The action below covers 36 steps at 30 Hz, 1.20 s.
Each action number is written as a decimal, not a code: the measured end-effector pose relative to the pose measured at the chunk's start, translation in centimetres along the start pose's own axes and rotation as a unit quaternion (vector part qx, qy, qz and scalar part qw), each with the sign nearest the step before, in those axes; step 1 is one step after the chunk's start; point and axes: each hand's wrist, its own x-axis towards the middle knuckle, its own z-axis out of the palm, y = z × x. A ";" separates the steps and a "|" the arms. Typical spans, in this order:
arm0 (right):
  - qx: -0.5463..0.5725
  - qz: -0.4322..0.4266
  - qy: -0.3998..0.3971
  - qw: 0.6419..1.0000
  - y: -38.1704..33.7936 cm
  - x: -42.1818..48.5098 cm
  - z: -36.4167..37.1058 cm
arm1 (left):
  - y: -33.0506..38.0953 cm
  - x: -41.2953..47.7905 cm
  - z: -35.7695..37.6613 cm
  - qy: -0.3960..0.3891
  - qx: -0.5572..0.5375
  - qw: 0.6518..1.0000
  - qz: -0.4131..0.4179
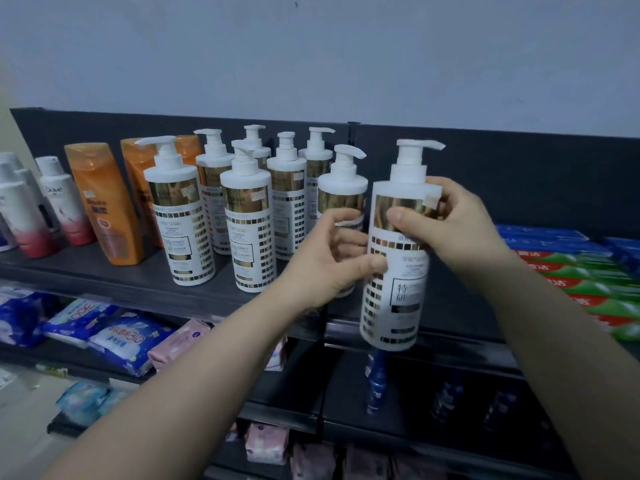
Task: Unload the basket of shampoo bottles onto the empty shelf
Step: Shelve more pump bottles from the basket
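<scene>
Left hand [329, 263]: reaching in from 7 o'clock, its thumb pressing the left edge of the held bottle's label, fingers curling round that side.
Right hand [464, 223]: coming in from 5 o'clock, fingers wrapping round the held bottle's shoulder, thumb lying across its gold band.
Held bottle [398, 299]: white pump shampoo bottle, upright, hovering at 3 o'clock of centre in front of the shelf's edge; label showing gold squares and the characters "特研".
Lower shelf packs [128, 337]: blue and pink soft packs lying at 8 o'clock, reading "360" and "310".
Shelf [104, 271]: dark board running across the middle.
Standing bottles [247, 220]: seven matching white pump bottles grouped at 10 o'clock of the held one.
Orange bottles [104, 206]: leaning at 9 o'clock; writing blurred.
Dove bottle [62, 199]: white and pink, reading "Dove", at far 9 o'clock.
Toothpaste boxes [588, 271]: red, green and blue, stacked at 3 o'clock.
</scene>
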 end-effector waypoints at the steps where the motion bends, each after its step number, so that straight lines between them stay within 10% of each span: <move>1: 0.001 0.006 0.019 1.000 0.2 0.5 -0.6 | -0.3 0.3 -0.5 0.052 0.023 0.998 0.018; 5: -0.011 0.022 0.073 0.997 1.5 3.1 -2.0 | -2.3 1.7 -1.8 0.234 0.173 0.956 0.022; 26: -0.022 0.030 0.013 0.999 8.2 14.9 5.4 | -6.1 4.1 -1.5 0.140 0.207 0.965 -0.078; 36: -0.195 0.015 0.016 0.981 7.9 6.1 2.4 | -6.6 1.4 -1.2 0.127 0.195 0.972 -0.021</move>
